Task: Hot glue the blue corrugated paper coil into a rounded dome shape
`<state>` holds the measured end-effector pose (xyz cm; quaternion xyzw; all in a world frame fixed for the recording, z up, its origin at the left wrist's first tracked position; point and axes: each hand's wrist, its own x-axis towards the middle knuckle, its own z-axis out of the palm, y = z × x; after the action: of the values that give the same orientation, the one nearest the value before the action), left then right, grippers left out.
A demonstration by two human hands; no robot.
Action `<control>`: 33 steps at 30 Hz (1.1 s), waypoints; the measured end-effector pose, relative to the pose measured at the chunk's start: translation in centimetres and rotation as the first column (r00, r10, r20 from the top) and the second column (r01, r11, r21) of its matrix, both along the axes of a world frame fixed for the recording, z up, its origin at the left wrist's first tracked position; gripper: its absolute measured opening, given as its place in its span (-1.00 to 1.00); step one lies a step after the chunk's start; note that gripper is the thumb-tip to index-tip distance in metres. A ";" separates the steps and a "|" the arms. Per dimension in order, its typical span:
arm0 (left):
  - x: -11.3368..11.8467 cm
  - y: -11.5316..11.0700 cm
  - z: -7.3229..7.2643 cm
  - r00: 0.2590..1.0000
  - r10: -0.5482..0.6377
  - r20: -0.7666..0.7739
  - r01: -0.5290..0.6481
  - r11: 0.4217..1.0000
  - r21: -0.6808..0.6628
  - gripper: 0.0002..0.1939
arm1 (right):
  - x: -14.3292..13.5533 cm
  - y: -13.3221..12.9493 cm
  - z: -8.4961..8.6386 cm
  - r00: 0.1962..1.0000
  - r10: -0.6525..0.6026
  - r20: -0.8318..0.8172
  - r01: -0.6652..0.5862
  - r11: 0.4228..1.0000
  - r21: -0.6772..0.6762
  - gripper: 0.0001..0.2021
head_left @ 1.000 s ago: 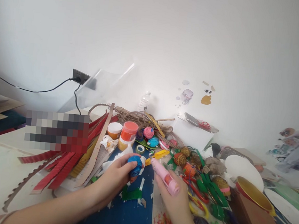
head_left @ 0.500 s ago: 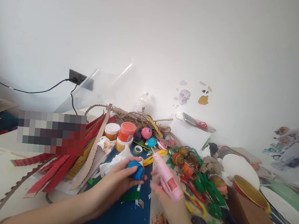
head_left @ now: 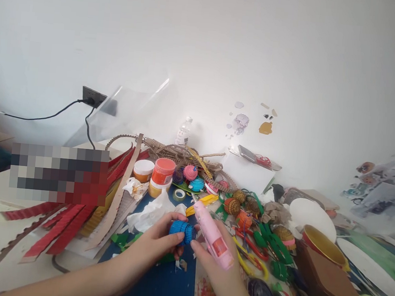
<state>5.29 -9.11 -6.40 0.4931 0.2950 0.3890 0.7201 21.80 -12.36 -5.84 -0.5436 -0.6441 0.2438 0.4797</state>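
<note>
My left hand point(head_left: 157, 245) is closed around a small blue ribbed piece point(head_left: 180, 231) that looks like coiled corrugated paper, its dark end turned towards the right. My right hand point(head_left: 217, 266) grips a pink glue gun point(head_left: 212, 234), nozzle pointing up and away to the left. The right thumb tip is close to the blue piece; whether it touches cannot be made out. Beneath both hands lies a blue mat point(head_left: 157, 287) with paper scraps. A yellow cutter point(head_left: 208, 201) and a roll of green tape point(head_left: 179, 195) lie just beyond the hands.
Red corrugated strips point(head_left: 83, 221) and brown strips point(head_left: 163, 147) spread left and behind. Paint jars point(head_left: 163, 170) stand near crumpled tissue point(head_left: 152, 212). On the right are yellow-handled scissors point(head_left: 251, 268), orange and brown coiled pieces point(head_left: 244, 220), green strips point(head_left: 270, 242) and a brown box point(head_left: 331, 279).
The blue piece has tilted in my left hand, so its end now faces right. My right hand with the glue gun has come closer to it. The view has shifted slightly.
</note>
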 end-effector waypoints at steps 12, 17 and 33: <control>-0.2 0.6 -0.6 0.979 0.014 -0.205 0.034 0.973 0.230 -0.55 | 0.2 -0.2 -0.7 0.996 -0.016 0.093 0.013 0.999 0.033 -0.72; 0.0 0.3 0.0 0.986 -0.044 -0.162 0.067 0.988 0.142 -0.53 | 0.1 0.0 -0.5 0.988 -0.064 0.139 0.050 0.994 0.101 -0.80; -0.2 1.2 -1.3 0.987 0.016 -0.160 0.043 0.932 0.360 -0.74 | 0.0 0.0 -0.2 0.977 -0.062 0.206 0.000 0.958 0.287 -0.79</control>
<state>5.11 -7.88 -7.75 0.6490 0.2718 0.3908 0.5934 21.77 -12.40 -5.99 -0.5018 -0.7114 0.0812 0.4854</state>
